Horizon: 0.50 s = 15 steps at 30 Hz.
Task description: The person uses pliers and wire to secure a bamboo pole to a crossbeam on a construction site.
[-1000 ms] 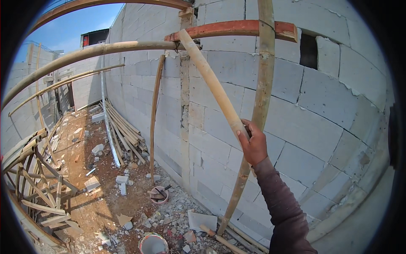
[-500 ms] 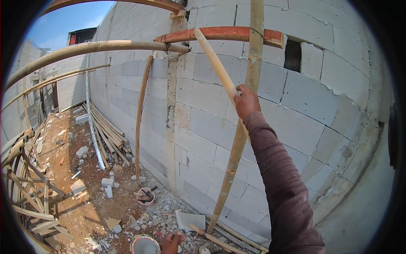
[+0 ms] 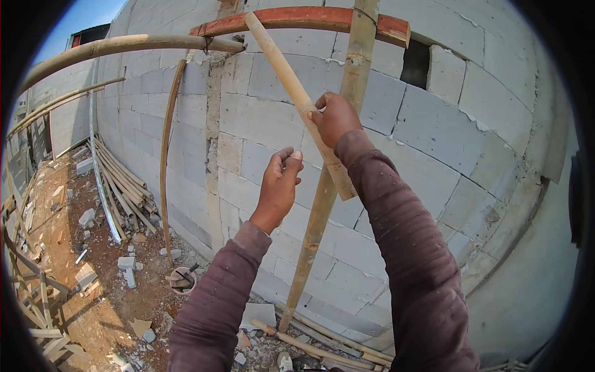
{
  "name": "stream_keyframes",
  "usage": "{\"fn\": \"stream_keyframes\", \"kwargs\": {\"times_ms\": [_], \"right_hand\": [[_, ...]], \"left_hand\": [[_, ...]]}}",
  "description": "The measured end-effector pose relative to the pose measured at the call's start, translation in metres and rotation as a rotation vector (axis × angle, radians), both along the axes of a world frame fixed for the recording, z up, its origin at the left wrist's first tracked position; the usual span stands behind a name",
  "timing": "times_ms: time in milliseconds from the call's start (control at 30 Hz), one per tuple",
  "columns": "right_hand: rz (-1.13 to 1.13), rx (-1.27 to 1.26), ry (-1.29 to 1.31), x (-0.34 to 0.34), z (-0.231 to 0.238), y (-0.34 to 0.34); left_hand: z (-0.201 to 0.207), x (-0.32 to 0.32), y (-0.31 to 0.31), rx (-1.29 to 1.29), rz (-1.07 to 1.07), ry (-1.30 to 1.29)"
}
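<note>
Grey block wall (image 3: 427, 164) flanks rubbly ground (image 3: 114, 304) — right hand (image 3: 339, 119) grips pale strip (image 3: 280, 67), left hand (image 3: 279, 187) loose, apparently empty.

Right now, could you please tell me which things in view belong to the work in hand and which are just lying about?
Seemingly in use:
pale wooden piece, held by the right hand
left hand, close by
leaning bamboo pole behind the piece
red beam

Apparently just lying about:
heap of poles
block pieces
pail
</note>
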State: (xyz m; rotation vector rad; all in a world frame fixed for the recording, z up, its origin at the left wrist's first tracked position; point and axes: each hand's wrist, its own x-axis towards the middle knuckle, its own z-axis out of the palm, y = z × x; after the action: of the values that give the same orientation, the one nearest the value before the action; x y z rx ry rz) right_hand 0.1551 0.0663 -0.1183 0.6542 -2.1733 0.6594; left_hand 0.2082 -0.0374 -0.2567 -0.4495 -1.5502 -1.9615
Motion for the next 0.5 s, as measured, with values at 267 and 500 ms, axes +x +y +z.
{"fn": "stream_keyframes", "kwargs": {"times_ms": [267, 500], "right_hand": [[0.075, 0.074, 0.087, 0.005, -0.027, 0.001], [0.271, -0.229, 0.345, 0.011, -0.082, 0.076]], "left_hand": [[0.078, -0.076, -0.026, -0.066, 0.019, 0.097], [0.068, -0.097, -0.033, -0.178, 0.242, 0.15]]}}
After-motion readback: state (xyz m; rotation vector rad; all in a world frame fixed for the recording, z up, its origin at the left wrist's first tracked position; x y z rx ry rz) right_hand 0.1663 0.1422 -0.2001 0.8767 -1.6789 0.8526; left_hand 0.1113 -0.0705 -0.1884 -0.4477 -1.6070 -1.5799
